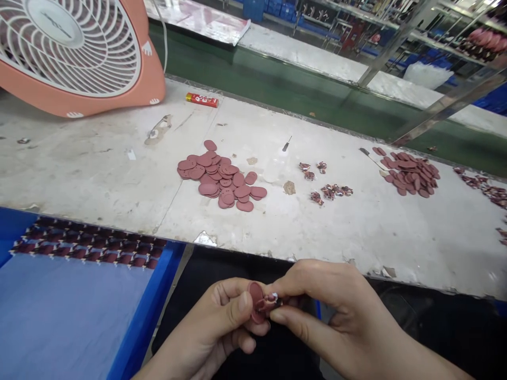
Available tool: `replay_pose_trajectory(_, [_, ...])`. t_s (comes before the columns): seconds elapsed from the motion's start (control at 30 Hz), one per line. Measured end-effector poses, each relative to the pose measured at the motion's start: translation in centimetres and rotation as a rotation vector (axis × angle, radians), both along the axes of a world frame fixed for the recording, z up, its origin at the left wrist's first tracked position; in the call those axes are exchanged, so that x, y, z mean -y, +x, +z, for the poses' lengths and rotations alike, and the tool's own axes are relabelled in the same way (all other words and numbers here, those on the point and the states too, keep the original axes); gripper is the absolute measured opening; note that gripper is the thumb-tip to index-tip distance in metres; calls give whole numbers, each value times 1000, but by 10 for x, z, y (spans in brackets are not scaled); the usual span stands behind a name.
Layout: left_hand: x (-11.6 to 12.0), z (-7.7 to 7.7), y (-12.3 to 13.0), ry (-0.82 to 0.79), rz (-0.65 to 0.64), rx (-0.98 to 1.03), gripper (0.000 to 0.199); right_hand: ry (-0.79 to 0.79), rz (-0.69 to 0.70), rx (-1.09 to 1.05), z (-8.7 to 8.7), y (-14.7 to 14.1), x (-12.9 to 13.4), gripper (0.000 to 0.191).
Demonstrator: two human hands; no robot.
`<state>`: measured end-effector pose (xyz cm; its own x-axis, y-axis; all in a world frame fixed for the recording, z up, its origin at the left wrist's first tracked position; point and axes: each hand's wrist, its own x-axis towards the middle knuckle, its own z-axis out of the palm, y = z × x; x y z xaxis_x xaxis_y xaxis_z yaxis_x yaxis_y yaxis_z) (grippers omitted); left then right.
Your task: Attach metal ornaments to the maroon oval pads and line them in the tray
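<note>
My left hand (227, 319) pinches a dark red oval disc (256, 302) between thumb and fingers, held upright over my lap. Against the disc, my right hand (320, 306) grips a small painted figurine piece (272, 298) with thumb and forefinger. The two parts touch; their exact join is hidden by the fingers. On the bench ahead lies a heap of similar oval discs (225, 179). Right of that heap are several small painted pieces (335, 191), like the one in my right hand.
An orange fan (152, 74) stands at the back left. A blue tray (71, 316) at lower left holds rows of dark red pieces (106, 245). A red-yellow tube (202, 100), a small tool (287, 144) and another disc heap (412, 171) lie on the bench.
</note>
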<state>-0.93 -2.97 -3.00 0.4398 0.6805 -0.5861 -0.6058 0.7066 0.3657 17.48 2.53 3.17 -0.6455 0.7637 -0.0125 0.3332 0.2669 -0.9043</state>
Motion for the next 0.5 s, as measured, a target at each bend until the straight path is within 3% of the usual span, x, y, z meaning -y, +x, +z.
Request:
replay_pose_trajectory(0.17, [1, 2, 0, 4, 5, -2, 28, 27, 31, 35, 1, 0, -2, 16])
replay_pose_trajectory(0.4, [0, 1, 2, 2, 11, 2, 27, 79, 81, 41, 7, -3, -4, 23])
replay_pose_trajectory(0.5, [0, 1, 3, 9, 17, -2, 27, 114, 103, 64, 9, -5, -4, 18])
